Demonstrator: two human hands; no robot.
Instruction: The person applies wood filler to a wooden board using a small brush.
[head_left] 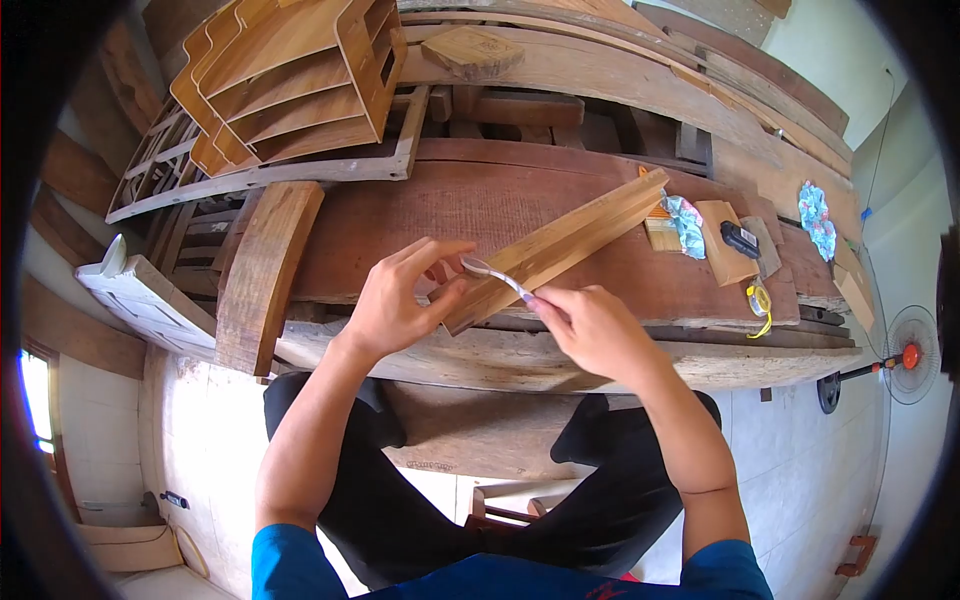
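My right hand (pixel 590 325) grips a slim white-and-purple toothbrush (pixel 508 280) by its handle, the head pointing left. Close by that head, my left hand (pixel 405 300) is held with fingers curved and the thumb apart from them; its palm side is partly hidden. Beneath both hands a light-brown wood piece (pixel 570 245), long and edged like a moulding, lies diagonally across a wide reddish plank (pixel 400 215). Its near end comes close to my left thumb.
Right on the plank are a crumpled patterned cloth (pixel 684 225), a brown sandpaper-like sheet (pixel 722 245), a black device (pixel 740 240) and a tape measure (pixel 759 298). A tiered wooden rack (pixel 290 95) stands back left. A thick board (pixel 268 270) juts out at left; a fan (pixel 908 355) stands right.
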